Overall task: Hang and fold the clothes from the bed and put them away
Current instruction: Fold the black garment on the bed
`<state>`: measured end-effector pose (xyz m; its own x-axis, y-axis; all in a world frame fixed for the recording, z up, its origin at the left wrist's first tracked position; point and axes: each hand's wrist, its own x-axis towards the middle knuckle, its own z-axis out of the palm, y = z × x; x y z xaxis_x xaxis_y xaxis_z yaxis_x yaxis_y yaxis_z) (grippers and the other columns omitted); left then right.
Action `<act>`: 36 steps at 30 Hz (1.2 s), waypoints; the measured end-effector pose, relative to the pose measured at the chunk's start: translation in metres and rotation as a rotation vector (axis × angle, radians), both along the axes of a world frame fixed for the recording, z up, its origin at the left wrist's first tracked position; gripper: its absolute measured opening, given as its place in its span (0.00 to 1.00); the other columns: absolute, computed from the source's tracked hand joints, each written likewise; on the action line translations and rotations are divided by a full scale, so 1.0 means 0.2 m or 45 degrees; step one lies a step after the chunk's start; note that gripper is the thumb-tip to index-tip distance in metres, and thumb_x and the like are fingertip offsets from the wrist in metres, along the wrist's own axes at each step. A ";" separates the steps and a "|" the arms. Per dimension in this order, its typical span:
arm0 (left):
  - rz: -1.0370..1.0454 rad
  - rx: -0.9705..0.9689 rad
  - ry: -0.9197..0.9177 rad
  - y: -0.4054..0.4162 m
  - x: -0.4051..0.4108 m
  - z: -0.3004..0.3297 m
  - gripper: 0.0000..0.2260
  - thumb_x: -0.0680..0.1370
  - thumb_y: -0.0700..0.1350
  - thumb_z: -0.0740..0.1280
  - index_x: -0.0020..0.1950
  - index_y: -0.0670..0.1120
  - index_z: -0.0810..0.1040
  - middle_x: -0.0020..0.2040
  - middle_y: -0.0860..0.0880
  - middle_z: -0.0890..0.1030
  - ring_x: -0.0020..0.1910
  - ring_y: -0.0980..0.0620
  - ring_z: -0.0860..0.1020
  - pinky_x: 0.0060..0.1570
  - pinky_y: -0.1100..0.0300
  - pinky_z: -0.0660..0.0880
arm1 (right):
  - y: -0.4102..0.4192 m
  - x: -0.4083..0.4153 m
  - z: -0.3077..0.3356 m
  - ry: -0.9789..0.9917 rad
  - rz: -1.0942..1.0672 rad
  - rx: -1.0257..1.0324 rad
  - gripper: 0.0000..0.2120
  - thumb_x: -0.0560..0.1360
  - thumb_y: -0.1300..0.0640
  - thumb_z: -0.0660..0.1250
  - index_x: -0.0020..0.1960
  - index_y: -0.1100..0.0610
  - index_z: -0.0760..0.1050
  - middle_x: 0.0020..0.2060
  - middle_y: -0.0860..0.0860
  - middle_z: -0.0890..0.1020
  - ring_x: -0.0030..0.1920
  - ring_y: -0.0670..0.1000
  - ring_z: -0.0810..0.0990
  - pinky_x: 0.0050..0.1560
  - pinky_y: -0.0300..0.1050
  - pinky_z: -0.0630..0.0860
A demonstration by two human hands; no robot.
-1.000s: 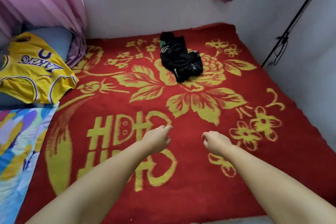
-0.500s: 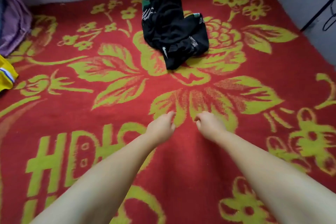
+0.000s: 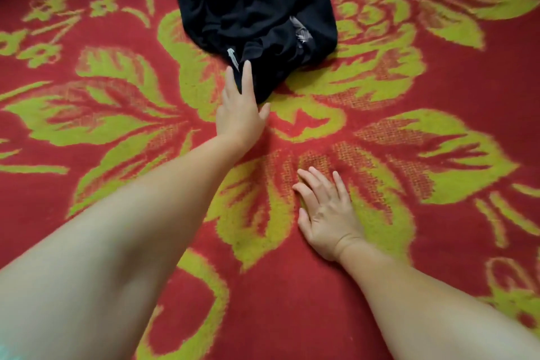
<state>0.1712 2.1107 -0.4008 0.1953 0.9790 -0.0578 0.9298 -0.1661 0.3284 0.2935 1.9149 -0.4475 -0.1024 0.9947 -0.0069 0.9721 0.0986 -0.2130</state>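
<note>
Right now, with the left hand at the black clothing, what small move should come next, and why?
Probably curl the left hand's fingers round the near edge of the black garment and draw it closer. The fingers lie straight on that edge, holding nothing yet. The garment is crumpled, too bunched to fold in place. The right hand lies flat on the red blanket, apparently bracing the reach.

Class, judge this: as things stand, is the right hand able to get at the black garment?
Probably yes, with a stretch. The right hand lies flat on the blanket, short of the black garment; nothing lies between them, though the left hand already touches it.
</note>
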 end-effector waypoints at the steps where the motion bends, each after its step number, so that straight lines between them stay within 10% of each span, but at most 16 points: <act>1: 0.013 0.002 0.008 0.07 0.04 -0.01 0.37 0.79 0.52 0.64 0.79 0.51 0.43 0.78 0.42 0.45 0.75 0.41 0.55 0.63 0.47 0.68 | 0.01 0.01 0.00 -0.027 -0.002 -0.005 0.23 0.73 0.50 0.53 0.62 0.55 0.76 0.67 0.52 0.74 0.70 0.54 0.70 0.72 0.60 0.57; 8: -0.132 -0.042 0.143 0.30 0.08 0.02 0.16 0.75 0.32 0.56 0.61 0.43 0.67 0.60 0.34 0.73 0.55 0.34 0.74 0.44 0.49 0.68 | 0.00 0.02 0.01 -0.042 0.009 -0.060 0.23 0.74 0.50 0.52 0.63 0.55 0.75 0.69 0.52 0.72 0.72 0.54 0.68 0.71 0.62 0.57; 16: -0.263 -0.090 0.254 -0.30 -0.23 0.00 0.11 0.74 0.35 0.56 0.52 0.46 0.70 0.31 0.48 0.65 0.37 0.40 0.71 0.32 0.53 0.62 | 0.00 0.01 -0.02 0.079 0.009 -0.116 0.26 0.75 0.49 0.47 0.68 0.55 0.69 0.73 0.50 0.65 0.76 0.51 0.57 0.75 0.56 0.41; 20: -0.365 -0.260 0.432 -0.65 -0.39 0.06 0.09 0.74 0.36 0.57 0.49 0.49 0.67 0.33 0.49 0.68 0.37 0.42 0.70 0.30 0.56 0.60 | 0.00 0.02 -0.03 0.039 -0.016 -0.140 0.29 0.75 0.46 0.44 0.71 0.54 0.65 0.75 0.50 0.62 0.77 0.49 0.52 0.73 0.50 0.32; 28: -0.570 -0.619 0.539 -1.37 -0.63 0.31 0.11 0.75 0.38 0.57 0.55 0.46 0.70 0.51 0.41 0.79 0.51 0.39 0.77 0.37 0.54 0.66 | -0.26 -0.20 0.32 -0.061 -0.138 -0.384 0.38 0.74 0.52 0.65 0.77 0.60 0.51 0.75 0.58 0.57 0.75 0.56 0.55 0.74 0.52 0.55; 36: -0.520 -0.365 0.182 -1.78 -0.80 0.98 0.07 0.75 0.48 0.59 0.44 0.47 0.62 0.47 0.44 0.77 0.47 0.40 0.75 0.37 0.55 0.62 | -0.65 -0.42 1.05 0.004 0.230 -0.284 0.39 0.74 0.61 0.61 0.79 0.49 0.45 0.78 0.48 0.44 0.77 0.49 0.42 0.75 0.54 0.47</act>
<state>0.0111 1.7550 -0.2039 0.5289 0.7654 -0.3667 0.8468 -0.4468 0.2888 0.2102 1.7859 -0.2366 -0.2783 0.9342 -0.2231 0.9423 0.2205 -0.2519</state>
